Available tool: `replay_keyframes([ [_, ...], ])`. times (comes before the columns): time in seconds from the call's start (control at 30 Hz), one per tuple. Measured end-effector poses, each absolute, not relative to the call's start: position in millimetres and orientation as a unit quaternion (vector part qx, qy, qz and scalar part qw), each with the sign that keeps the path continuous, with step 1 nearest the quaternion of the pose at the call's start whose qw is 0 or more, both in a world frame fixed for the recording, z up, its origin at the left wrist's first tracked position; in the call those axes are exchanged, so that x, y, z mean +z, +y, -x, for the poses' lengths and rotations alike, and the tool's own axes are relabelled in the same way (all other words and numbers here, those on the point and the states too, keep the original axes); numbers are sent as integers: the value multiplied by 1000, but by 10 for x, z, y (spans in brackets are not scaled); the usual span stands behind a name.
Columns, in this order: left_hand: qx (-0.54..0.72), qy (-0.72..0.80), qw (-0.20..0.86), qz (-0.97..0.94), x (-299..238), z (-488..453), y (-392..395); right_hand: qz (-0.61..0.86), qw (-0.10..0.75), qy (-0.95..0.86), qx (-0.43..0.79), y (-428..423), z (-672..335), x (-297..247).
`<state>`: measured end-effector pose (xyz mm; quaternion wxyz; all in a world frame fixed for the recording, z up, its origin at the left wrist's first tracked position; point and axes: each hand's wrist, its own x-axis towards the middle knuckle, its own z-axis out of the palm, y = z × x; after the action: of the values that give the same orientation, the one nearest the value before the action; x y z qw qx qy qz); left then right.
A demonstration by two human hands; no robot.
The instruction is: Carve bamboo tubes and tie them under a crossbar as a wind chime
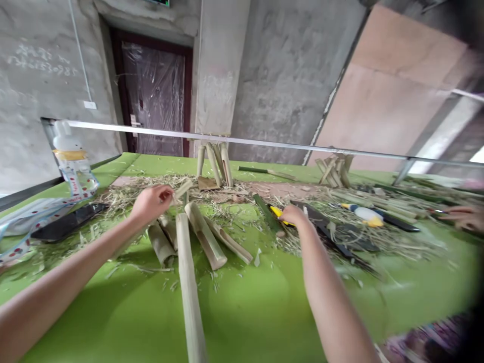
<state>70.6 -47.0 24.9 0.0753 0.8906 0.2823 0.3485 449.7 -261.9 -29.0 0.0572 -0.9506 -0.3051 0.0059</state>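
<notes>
My left hand (153,201) is closed in a pinch on a short pale bamboo piece (184,188), raised over the shavings. My right hand (294,216) grips a yellow and black tool, apparently a utility knife (277,209), low over the table beside a green bamboo stick (264,212). Between my hands lie split bamboo tubes (206,237), a narrow curved bamboo piece (230,242) and darker hollow halves (161,244). A long peeled bamboo pole (188,282) runs from them toward me. My right fingertips are partly hidden.
The green table (242,312) carries scattered shavings (124,196). Bamboo stands (215,164) rise at the back. A bottle (75,161) and black phone (68,222) lie left; a dark blade (313,217) and a white-yellow glue bottle (366,216) lie right. Another person's hand (463,217) is far right.
</notes>
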Motion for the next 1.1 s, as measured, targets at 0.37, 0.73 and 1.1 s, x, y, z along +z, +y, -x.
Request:
replay_keyframes([
  [0.37,354,446,71,-819,282,-272,28,954,86,-287,-13,-2614,-4431,-296],
  [0.73,347,379,185,-838,340,-346,206,834,388,-387,-63,-2347,-3556,62],
  [1.1,397,327,229,-827,924,-1499,-122,775,216,-591,56,-1868,-2375,213],
])
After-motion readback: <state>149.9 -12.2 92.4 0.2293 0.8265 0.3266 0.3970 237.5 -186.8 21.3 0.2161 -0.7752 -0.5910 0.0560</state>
